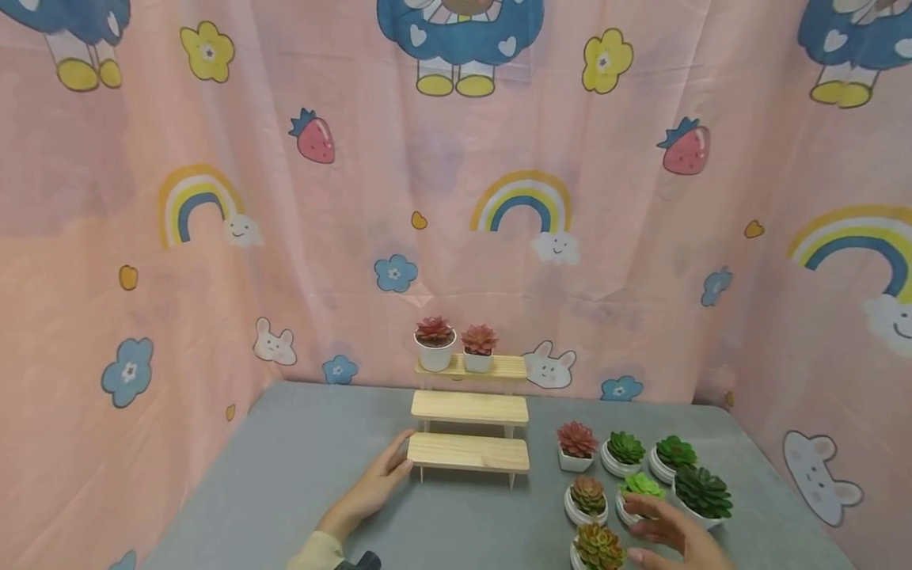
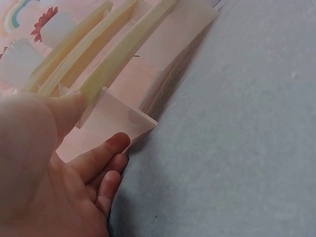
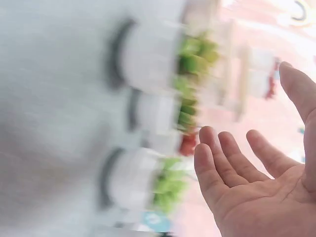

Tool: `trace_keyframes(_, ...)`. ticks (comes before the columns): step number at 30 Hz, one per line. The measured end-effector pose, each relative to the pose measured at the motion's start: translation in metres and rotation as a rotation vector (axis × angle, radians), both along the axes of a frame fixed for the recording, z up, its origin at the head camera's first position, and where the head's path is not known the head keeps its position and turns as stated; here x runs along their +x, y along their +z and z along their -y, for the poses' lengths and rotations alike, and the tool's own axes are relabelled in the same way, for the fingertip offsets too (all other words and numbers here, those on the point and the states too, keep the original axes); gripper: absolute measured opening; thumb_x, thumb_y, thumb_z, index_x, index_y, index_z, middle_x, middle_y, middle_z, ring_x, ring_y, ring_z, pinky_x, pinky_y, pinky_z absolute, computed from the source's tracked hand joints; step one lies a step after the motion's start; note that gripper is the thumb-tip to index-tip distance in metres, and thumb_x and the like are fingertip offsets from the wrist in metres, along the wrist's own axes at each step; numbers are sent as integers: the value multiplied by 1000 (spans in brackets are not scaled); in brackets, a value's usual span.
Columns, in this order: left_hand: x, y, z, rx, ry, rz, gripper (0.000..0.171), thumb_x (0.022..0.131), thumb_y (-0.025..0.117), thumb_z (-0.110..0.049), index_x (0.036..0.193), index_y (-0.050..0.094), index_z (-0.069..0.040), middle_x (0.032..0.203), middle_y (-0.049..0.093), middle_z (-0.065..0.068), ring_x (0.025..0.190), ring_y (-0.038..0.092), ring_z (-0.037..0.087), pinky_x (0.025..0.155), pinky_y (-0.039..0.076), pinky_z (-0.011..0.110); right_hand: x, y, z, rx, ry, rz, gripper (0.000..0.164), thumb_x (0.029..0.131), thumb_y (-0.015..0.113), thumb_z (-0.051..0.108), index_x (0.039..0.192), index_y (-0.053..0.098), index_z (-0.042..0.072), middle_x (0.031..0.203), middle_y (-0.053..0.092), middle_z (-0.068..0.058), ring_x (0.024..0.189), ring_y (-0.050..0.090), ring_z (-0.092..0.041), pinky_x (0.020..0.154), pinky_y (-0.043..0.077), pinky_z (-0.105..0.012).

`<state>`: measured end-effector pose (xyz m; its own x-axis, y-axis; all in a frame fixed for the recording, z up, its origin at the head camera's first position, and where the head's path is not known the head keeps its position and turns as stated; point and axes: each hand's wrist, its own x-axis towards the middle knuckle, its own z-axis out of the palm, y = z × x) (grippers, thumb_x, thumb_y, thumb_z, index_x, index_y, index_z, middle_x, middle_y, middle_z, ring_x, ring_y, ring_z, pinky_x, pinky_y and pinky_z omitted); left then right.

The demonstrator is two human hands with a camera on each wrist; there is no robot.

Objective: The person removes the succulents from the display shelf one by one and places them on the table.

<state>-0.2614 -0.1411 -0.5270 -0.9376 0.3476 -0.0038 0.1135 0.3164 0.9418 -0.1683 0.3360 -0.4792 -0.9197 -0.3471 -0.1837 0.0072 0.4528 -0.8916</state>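
A three-tier wooden display stand (image 1: 469, 453) with clear legs stands on the grey table. My left hand (image 1: 378, 484) grips its lower left end; in the left wrist view, the thumb meets the bottom plank (image 2: 118, 64) and the fingers lie by the clear leg panel (image 2: 106, 121). On the top tier sit two red potted succulents, a round-potted one (image 1: 435, 348) and a smaller square-potted one (image 1: 479, 352). My right hand (image 1: 680, 538), fingers spread and holding nothing, hovers by a bright green potted succulent (image 1: 641, 489). The right wrist view is blurred beyond the hand.
Around the right hand stand more potted succulents: a red one (image 1: 577, 443), a brownish one (image 1: 588, 499), a yellow-green one (image 1: 598, 546), a dark green one (image 1: 701, 492) and two green ones behind. A pink patterned curtain (image 1: 456, 158) hangs behind the table (image 1: 285, 459).
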Motion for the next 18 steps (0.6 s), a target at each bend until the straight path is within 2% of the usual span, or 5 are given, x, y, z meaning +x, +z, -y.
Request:
trace_keyframes(1,0,0,0,-1,2,0,66,107,48,-39,163,20,-19,159,37,27,147,37,48,116,30,68,4,12,6,14,-21,-58,70,101,63,21,150,29,-14,142,50,-35,111,68,-15,93,58,-38)
trace_keyframes(3,0,0,0,2,3,2,65,107,48,-39,163,21,-20,159,38,27,146,37,48,115,30,68,6,33,12,21,-21,-129,65,102,61,19,151,30,-12,144,53,-24,111,66,-2,92,57,-29)
trace_keyframes(8,-1,-2,1,11,-5,19,66,106,49,-41,163,21,-21,159,37,28,146,38,48,114,32,68,-5,67,30,-12,-35,-303,55,101,62,13,148,39,-6,128,59,22,107,63,9,88,56,-21)
trace_keyframes(14,0,-2,0,3,-10,23,66,106,48,-40,163,20,-19,159,36,29,146,38,49,114,33,67,-28,85,50,-58,-10,-356,52,103,59,13,150,40,0,142,56,-19,114,61,7,91,55,-20)
trace_keyframes(18,0,1,-1,-6,-1,18,65,107,47,-39,163,21,-20,158,37,29,145,38,49,114,32,69,-46,89,61,-54,-17,-318,54,104,58,19,152,39,4,148,49,-28,128,61,-21,95,56,-29)
